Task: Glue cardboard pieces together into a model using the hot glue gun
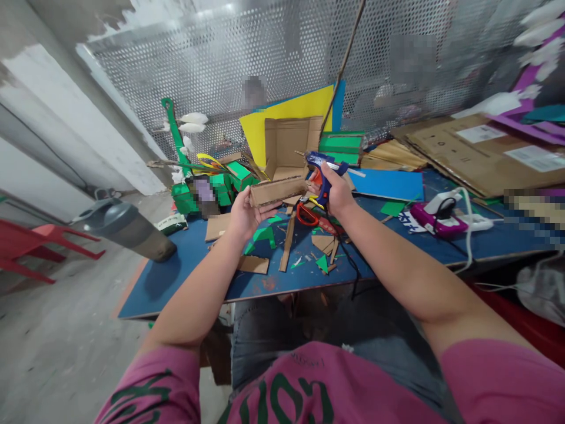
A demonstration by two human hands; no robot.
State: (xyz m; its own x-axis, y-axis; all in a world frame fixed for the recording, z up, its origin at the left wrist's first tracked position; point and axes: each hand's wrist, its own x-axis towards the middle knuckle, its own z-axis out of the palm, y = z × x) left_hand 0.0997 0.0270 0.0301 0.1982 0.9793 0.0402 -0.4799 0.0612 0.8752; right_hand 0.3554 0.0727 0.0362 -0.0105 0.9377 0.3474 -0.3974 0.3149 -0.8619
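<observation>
My left hand (247,215) grips a narrow piece of cardboard (278,192) from its left end and from below, above the table. In my right hand (338,191) is a blue hot glue gun (325,168), with my fingers wrapped round its handle. A glue stick (356,172) sticks out of its back end. The nozzle points left, just above the right end of the cardboard piece; I cannot tell whether it touches. Red-handled scissors (308,215) lie on the table below the glue gun. Behind both hands stands an open cardboard box (292,141).
Cardboard and green scraps (263,235) litter the blue table (194,274). A grey shaker bottle (132,227) stands at the left edge. Green-covered boxes (225,185) sit left of the hands. At right are a purple power strip (436,218), a blue board (388,184) and stacked cardboard (489,150).
</observation>
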